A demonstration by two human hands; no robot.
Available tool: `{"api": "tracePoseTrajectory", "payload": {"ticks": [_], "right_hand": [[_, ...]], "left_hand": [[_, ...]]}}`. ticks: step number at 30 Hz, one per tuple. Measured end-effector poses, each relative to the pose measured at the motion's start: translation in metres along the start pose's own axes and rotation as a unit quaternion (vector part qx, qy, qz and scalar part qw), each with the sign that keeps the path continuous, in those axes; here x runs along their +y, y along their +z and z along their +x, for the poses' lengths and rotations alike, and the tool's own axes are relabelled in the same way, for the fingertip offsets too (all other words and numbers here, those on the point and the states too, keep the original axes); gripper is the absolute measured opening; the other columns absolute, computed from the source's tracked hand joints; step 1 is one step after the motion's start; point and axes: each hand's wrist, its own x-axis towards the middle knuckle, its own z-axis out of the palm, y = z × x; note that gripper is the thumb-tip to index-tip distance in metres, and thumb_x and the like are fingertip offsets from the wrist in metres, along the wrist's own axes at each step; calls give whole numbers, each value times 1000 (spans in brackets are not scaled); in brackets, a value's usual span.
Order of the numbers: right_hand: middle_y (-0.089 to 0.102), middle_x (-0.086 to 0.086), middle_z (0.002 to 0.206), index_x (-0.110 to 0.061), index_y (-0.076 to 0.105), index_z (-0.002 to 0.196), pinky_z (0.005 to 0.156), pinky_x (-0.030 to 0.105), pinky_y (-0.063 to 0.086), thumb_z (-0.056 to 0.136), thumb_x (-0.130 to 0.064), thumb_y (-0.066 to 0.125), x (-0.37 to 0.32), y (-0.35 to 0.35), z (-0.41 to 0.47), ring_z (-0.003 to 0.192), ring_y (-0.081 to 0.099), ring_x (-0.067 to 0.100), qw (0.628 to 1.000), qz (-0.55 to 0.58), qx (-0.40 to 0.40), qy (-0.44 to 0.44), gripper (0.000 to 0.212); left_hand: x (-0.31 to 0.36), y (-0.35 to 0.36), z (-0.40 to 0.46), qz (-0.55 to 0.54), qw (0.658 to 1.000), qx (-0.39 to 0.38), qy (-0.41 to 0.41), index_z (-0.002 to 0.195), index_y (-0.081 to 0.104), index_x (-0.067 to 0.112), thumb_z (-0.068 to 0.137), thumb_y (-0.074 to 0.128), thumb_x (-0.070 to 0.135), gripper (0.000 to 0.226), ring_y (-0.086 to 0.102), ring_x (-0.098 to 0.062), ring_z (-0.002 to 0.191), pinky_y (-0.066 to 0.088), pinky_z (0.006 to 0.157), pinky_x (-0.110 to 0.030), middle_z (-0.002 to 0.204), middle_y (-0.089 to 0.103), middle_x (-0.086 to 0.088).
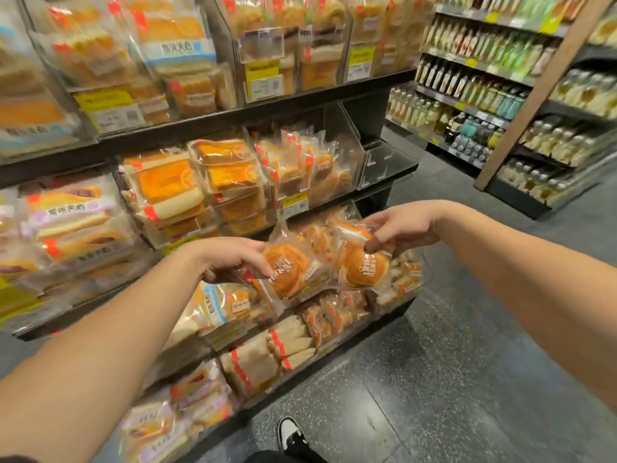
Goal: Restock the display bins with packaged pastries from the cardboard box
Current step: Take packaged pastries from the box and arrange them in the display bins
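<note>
My left hand [230,259] grips a clear-wrapped round golden pastry [285,270] by its left end. My right hand [400,227] pinches the top of a second wrapped bun [365,267] just to the right of the first. Both packets hang in front of a clear display bin [412,262] on the third tier of the black rack, which holds more of the same buns. No cardboard box is in view.
Tiered black shelving [233,111] with clear bins of packaged cakes and sandwiches fills the left. An empty clear bin [377,162] sits at the right end of the second tier. A bottle shelf [484,95] lines the far aisle. My shoe [293,436] stands on the grey speckled floor.
</note>
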Motion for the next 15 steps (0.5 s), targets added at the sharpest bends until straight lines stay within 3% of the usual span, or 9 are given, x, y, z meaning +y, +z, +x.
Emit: {"api": "tracePoseTrajectory", "payload": {"ticks": [2, 5, 7, 9, 12, 15], "right_hand": [[56, 18, 108, -2, 44, 138, 64, 28, 55, 77, -17, 80, -18, -21, 14, 94, 56, 30, 1000, -17, 8, 5, 72], [67, 15, 110, -9, 53, 128, 71, 32, 59, 89, -8, 70, -43, -47, 35, 90, 69, 23, 1000, -21, 14, -2, 43], [69, 14, 116, -11, 56, 127, 93, 44, 53, 87, -10, 72, -57, -62, 47, 101, 68, 27, 1000, -24, 10, -8, 43], [69, 14, 116, -12, 59, 125, 103, 48, 45, 88, -10, 71, -71, -72, 55, 105, 66, 28, 999, -33, 5, -14, 39], [67, 15, 115, -1, 54, 133, 106, 51, 41, 90, -10, 69, -84, -86, 64, 106, 61, 30, 999, -38, 4, -31, 46], [68, 10, 111, -1, 53, 134, 104, 49, 44, 89, -13, 70, -90, -101, 71, 101, 63, 25, 998, -28, 16, -59, 49]], "left_hand": [[16, -20, 7, 5, 1000, -22, 9, 122, 57, 20, 61, 78, 15, 65, 70, -27, 104, 58, 87, -36, 109, 75, -8], [42, -42, 21, -1, 998, -54, 43, 124, 56, 20, 66, 70, 5, 61, 66, -29, 113, 54, 97, -39, 116, 72, -10], [57, -49, 32, -9, 995, -75, 62, 128, 55, 18, 67, 73, 4, 65, 65, -29, 116, 51, 101, -41, 121, 70, -11], [72, -53, 44, -24, 993, -89, 73, 130, 53, 19, 62, 82, 6, 75, 63, -30, 119, 51, 100, -40, 125, 68, -12], [91, -56, 62, -39, 992, -83, 92, 123, 57, 21, 69, 71, -3, 60, 68, -24, 110, 56, 90, -31, 115, 73, -7], [104, -58, 79, -52, 991, -59, 108, 120, 58, 20, 79, 66, -12, 52, 69, -22, 107, 56, 93, -31, 111, 74, -6]]}}
